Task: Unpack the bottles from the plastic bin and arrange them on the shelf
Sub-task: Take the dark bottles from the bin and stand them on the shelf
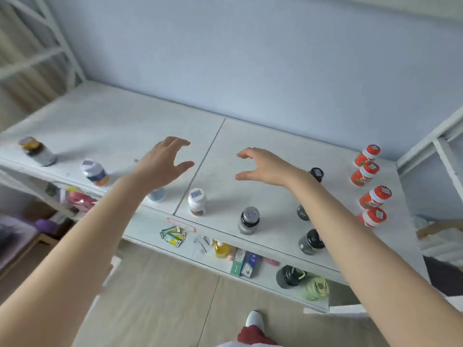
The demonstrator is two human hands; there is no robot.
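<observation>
Both my hands hover over the middle of the white top shelf, holding nothing. My left hand has spread, loosely bent fingers; my right hand mirrors it, thumb and fingers apart. Bottles stand along the shelf front: an amber-lidded jar, a white and blue bottle, a white bottle, a grey-capped dark bottle, a black-lidded jar. Several orange bottles with white caps line the right end. A pale blue bottle shows partly under my left wrist. The plastic bin is out of view.
A lower shelf holds labels, small boxes, a yellow item and a dark round object. White frame posts rise at the left and right. Wooden floor lies below, with my foot near the shelf.
</observation>
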